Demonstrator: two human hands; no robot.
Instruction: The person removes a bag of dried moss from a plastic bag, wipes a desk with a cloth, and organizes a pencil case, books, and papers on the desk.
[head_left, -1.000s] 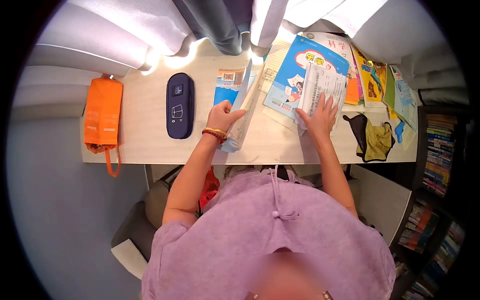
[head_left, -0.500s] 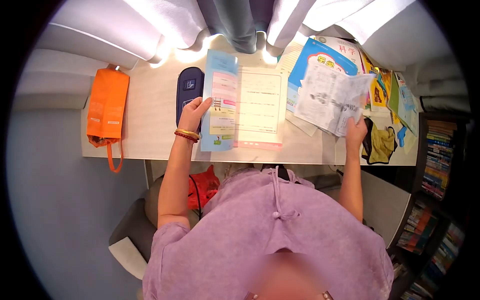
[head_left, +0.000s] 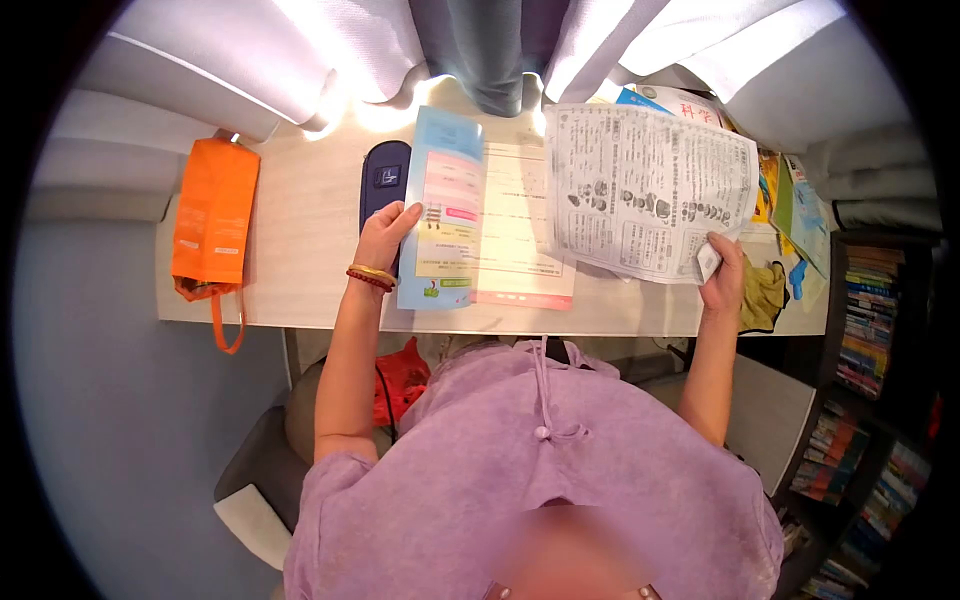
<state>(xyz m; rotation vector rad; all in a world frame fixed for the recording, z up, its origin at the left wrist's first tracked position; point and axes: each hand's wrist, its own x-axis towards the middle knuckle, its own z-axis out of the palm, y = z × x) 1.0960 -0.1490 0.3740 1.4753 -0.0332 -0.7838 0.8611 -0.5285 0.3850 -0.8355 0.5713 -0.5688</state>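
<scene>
My left hand (head_left: 385, 238) grips the left edge of an open workbook (head_left: 445, 215), thumb on top of its blue-bordered page. That page is raised off the desk, while the cream right-hand page (head_left: 512, 225) lies lower. My right hand (head_left: 724, 272) pinches the lower right corner of a printed worksheet (head_left: 650, 190) with black-and-white text and small pictures. The sheet is spread out above the desk and covers part of the workbook's right page and the books behind. A dark blue pencil case (head_left: 383, 170) lies just behind my left hand, partly hidden by the workbook.
An orange bag (head_left: 217, 215) lies at the desk's left end, its strap hanging over the front edge. Books (head_left: 690, 105) are piled at the back right, near a yellow-green cloth item (head_left: 762, 295). A bookshelf (head_left: 868, 320) stands to the right; curtains (head_left: 465, 50) hang behind the desk.
The worksheet, folded over and crumpled-looking before, is now spread out and shifted left over the workbook's right page. My right hand has moved slightly right and down. My left hand still holds the workbook.
</scene>
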